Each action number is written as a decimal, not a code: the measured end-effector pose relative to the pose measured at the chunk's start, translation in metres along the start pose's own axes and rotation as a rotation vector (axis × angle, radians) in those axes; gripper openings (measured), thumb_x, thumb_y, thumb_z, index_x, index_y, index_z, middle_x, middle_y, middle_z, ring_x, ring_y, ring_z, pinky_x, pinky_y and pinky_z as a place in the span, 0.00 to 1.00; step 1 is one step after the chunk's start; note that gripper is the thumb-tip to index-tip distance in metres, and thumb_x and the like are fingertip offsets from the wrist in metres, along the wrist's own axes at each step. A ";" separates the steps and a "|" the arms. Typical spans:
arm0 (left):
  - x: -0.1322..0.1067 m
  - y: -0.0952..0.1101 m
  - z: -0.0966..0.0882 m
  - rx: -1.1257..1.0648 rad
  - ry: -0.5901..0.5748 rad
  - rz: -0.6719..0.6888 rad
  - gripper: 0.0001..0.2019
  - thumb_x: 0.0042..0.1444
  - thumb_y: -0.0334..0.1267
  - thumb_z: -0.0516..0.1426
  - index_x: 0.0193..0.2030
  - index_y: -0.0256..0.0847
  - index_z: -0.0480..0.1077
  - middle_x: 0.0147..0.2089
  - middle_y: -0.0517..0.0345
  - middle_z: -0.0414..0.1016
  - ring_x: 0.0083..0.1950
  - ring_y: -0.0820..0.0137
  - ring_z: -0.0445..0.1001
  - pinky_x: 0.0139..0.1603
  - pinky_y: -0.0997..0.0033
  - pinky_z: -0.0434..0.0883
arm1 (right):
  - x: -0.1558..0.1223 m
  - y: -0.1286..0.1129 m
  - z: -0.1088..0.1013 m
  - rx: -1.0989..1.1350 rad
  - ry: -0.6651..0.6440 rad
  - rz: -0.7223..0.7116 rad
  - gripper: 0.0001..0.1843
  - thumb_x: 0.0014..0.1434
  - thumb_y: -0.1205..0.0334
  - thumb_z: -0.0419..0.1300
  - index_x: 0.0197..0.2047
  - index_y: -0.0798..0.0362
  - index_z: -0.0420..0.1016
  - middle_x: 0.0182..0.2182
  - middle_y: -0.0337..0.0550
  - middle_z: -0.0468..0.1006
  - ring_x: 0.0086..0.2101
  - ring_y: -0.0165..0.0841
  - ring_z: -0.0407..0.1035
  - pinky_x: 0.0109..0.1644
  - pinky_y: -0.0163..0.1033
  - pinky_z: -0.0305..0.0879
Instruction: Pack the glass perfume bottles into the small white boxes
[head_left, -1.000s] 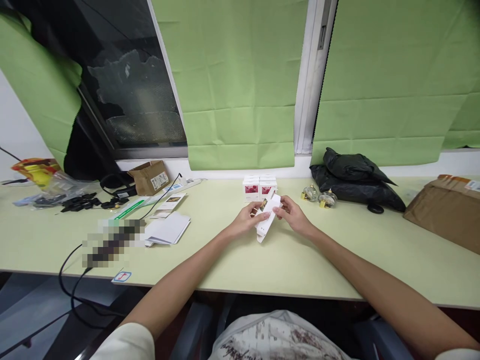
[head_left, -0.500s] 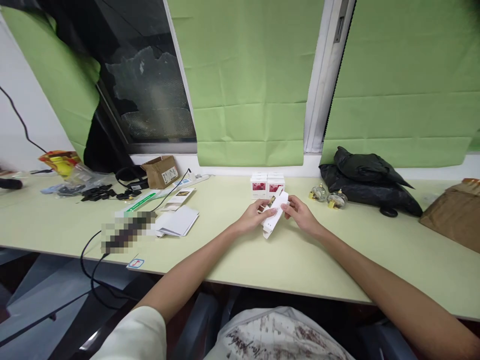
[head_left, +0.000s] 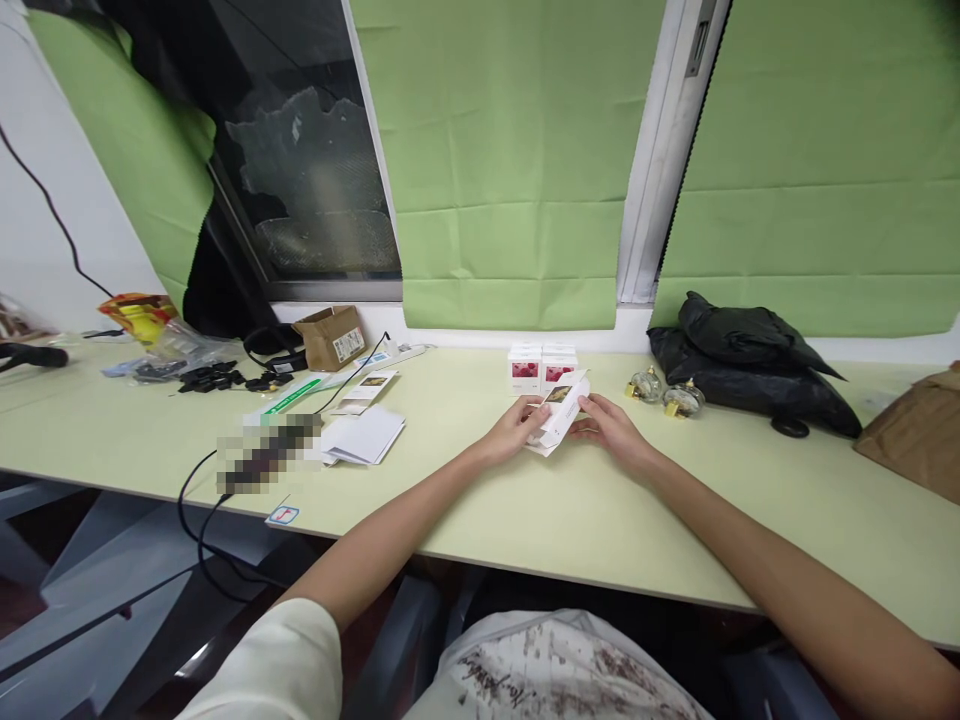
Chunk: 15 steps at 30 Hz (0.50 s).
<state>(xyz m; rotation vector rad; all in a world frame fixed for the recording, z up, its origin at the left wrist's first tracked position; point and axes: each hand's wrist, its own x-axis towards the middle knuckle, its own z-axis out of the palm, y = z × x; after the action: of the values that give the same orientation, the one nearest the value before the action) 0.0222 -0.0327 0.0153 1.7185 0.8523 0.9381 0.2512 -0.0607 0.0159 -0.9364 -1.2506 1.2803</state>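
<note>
Between my two hands is a small white cardboard box (head_left: 561, 414) with a printed picture on one face, held tilted above the table with end flaps sticking out. My left hand (head_left: 513, 430) pinches its left side, thumb on the near face. At its right edge, my right hand (head_left: 609, 428) grips the card between thumb and fingers. Just behind stand several white boxes with red pictures (head_left: 524, 372), set close together. Off to the left lie flat white cartons (head_left: 365, 436) and another flat carton with a picture (head_left: 367, 391).
Two round glass bottles with gold tops (head_left: 683, 400) stand right of my hands, before black plastic bags (head_left: 750, 360). A brown paper package (head_left: 915, 430) lies far right. Leftward are an open cardboard box (head_left: 330, 338), black small parts (head_left: 210, 377), cables and a power strip (head_left: 397, 352).
The white box has turned and looks wider, its printed face showing more. My right hand's fingers have shifted along its edge. The whole view has moved slightly, so things appear farther right.
</note>
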 end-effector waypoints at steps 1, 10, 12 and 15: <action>0.000 0.000 -0.001 0.019 0.012 0.010 0.31 0.64 0.65 0.57 0.62 0.42 0.67 0.56 0.49 0.76 0.53 0.61 0.76 0.53 0.61 0.73 | 0.000 0.000 0.000 0.002 0.019 0.001 0.22 0.63 0.41 0.66 0.52 0.46 0.75 0.51 0.48 0.80 0.37 0.38 0.80 0.47 0.48 0.81; -0.004 0.001 0.000 0.125 0.024 0.013 0.29 0.65 0.62 0.58 0.62 0.44 0.66 0.63 0.48 0.71 0.40 0.70 0.75 0.43 0.65 0.75 | 0.010 0.008 -0.013 -0.142 0.262 0.056 0.24 0.59 0.43 0.67 0.52 0.48 0.72 0.54 0.52 0.79 0.32 0.35 0.77 0.21 0.35 0.67; -0.005 0.001 0.000 0.132 0.014 0.015 0.28 0.65 0.61 0.58 0.62 0.45 0.66 0.63 0.48 0.71 0.38 0.71 0.76 0.43 0.65 0.75 | 0.012 0.012 -0.017 -0.176 0.307 0.065 0.25 0.58 0.45 0.67 0.52 0.49 0.71 0.53 0.52 0.78 0.32 0.34 0.77 0.21 0.35 0.67; -0.005 -0.001 -0.001 0.164 0.005 0.043 0.25 0.66 0.59 0.58 0.62 0.46 0.66 0.63 0.50 0.71 0.37 0.71 0.77 0.44 0.64 0.74 | 0.013 0.017 -0.022 -0.247 0.364 0.045 0.24 0.57 0.45 0.67 0.52 0.49 0.71 0.52 0.51 0.77 0.33 0.34 0.77 0.25 0.37 0.72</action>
<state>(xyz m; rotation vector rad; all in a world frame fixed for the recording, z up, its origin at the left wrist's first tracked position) 0.0186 -0.0363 0.0134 1.8815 0.9205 0.9226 0.2682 -0.0426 -0.0019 -1.3160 -1.1161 0.9465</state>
